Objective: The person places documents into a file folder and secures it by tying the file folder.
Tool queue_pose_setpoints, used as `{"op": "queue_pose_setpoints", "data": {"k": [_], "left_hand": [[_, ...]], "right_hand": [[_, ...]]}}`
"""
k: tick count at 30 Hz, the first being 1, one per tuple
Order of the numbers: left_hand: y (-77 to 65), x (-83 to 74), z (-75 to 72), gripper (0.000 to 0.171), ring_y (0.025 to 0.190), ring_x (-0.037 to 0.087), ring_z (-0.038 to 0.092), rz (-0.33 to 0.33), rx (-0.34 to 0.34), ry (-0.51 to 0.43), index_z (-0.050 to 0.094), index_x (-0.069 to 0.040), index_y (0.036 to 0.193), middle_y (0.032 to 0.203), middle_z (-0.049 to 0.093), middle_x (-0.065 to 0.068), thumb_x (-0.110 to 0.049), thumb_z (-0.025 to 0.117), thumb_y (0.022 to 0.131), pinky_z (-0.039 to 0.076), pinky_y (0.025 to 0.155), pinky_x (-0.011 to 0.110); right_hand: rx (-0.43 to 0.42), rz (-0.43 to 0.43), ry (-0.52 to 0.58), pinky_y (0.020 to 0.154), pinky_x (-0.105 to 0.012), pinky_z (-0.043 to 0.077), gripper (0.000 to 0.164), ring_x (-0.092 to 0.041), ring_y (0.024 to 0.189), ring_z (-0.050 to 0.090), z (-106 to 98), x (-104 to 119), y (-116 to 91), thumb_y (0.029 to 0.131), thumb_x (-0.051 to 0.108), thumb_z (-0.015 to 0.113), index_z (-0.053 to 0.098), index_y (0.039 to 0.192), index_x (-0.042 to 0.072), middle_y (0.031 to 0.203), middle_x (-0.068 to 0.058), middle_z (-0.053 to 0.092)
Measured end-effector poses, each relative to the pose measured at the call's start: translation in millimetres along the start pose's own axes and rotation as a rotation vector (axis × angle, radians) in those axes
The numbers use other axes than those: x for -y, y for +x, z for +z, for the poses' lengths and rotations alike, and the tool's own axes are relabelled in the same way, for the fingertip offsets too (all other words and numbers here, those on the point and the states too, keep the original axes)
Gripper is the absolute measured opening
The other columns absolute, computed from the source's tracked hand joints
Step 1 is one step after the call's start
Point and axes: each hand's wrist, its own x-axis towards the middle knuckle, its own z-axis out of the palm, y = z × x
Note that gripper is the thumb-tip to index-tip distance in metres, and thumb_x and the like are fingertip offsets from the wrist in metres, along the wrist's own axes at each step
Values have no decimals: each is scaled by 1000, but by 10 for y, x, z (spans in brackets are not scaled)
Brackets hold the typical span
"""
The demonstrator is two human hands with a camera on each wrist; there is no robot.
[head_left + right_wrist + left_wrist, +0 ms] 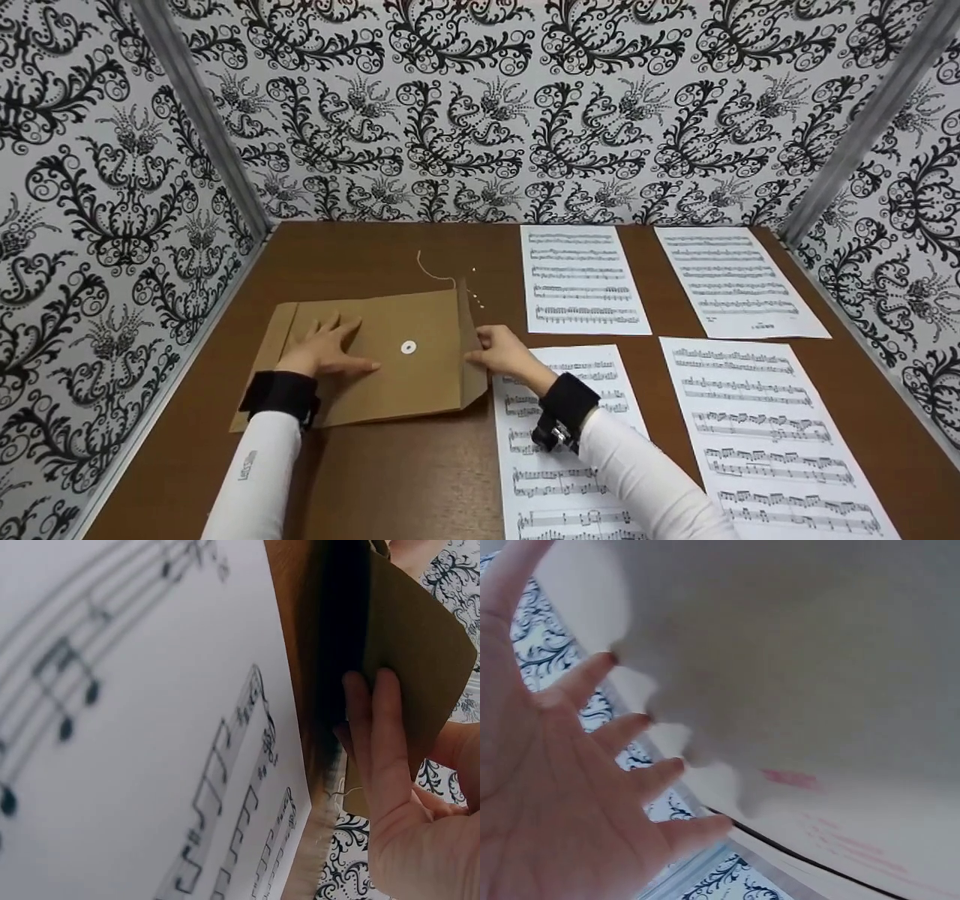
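Note:
A brown paper envelope [397,352] with a white disc clasp [408,347] lies on the wooden table [420,472]. My left hand [330,352] lies flat on the envelope's left half with fingers spread; in the left wrist view that hand [562,787] shows straight fingers against a pale blurred surface. My right hand [501,351] holds the envelope's raised flap [471,341] at its right edge. In the right wrist view its fingers [382,735] press on the brown flap [412,652]. A thin string [435,268] trails from the flap's far end.
Four sheets of printed music lie on the table's right half: two at the back [577,279] [739,281], two nearer [559,450] [772,435]. Black-and-white patterned walls [480,105] close in the table on the left, back and right.

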Motion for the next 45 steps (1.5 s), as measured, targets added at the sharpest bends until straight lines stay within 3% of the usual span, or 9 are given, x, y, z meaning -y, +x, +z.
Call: {"op": "queue_pose_setpoints", "data": {"k": [3,5,7,10,19,29,36,40,45], "left_hand": [[-16,-47,-30,106,153,62,3,-19,21,-10,25,-11,163,169,6,33,-60,75,83,7,116,84],[-28,-76,-50,105,153,63,3,-26,35,-20,25,-9,163,168,6,34,-58,75,84,9,115,84],[-44,-106,-64,105,152,64,3,-31,46,-31,24,-8,163,168,6,35,-56,74,85,11,115,84],[-75,-138,-69,104,152,63,7,-59,56,-63,22,-7,163,167,6,37,-54,74,86,16,117,81],[-169,-325,-70,97,151,56,25,-132,3,-117,29,3,158,162,26,38,-45,75,88,27,122,68],[-235,-601,-36,89,146,54,37,-79,-64,-82,37,4,155,157,39,35,-48,71,91,33,118,69],[-263,-810,75,87,148,53,35,-16,-105,-96,37,-3,157,161,35,32,-56,64,93,30,119,69],[-290,-970,129,94,149,52,36,0,-115,-99,37,-7,158,164,33,28,-65,64,90,31,119,69],[-303,-1155,198,100,150,56,31,-10,-121,-46,34,-13,160,167,24,28,-73,62,86,23,115,80]], "right_hand": [[16,19,116,54,-15,42,28,0,56,50,-11,-10,-21,92,-1,66,65,117,-12,72,4,61],[14,46,175,52,-15,42,30,1,54,51,-19,-3,-35,93,-1,65,64,122,-11,75,-1,67],[10,66,235,54,-16,45,36,1,58,56,-20,-2,-44,94,-1,65,62,129,-11,90,-13,76],[-3,80,276,57,-16,50,43,1,63,61,-13,-5,-49,94,0,65,58,135,-10,112,-26,75],[-27,120,431,77,-28,64,50,-9,85,73,4,-11,-68,95,-1,64,51,142,-11,128,-30,68],[-37,161,558,76,-30,64,50,-9,77,74,-5,31,-120,95,1,65,52,142,-8,124,-25,72],[-47,126,550,79,-26,63,53,-8,86,74,21,24,-149,96,0,63,48,146,-8,133,-29,66],[-46,133,571,76,-27,64,53,-6,80,72,37,28,-161,97,1,63,48,146,-8,132,-29,66],[-52,151,615,80,-32,64,52,-9,82,74,60,19,-164,97,-1,61,47,146,-8,132,-29,66]]}}
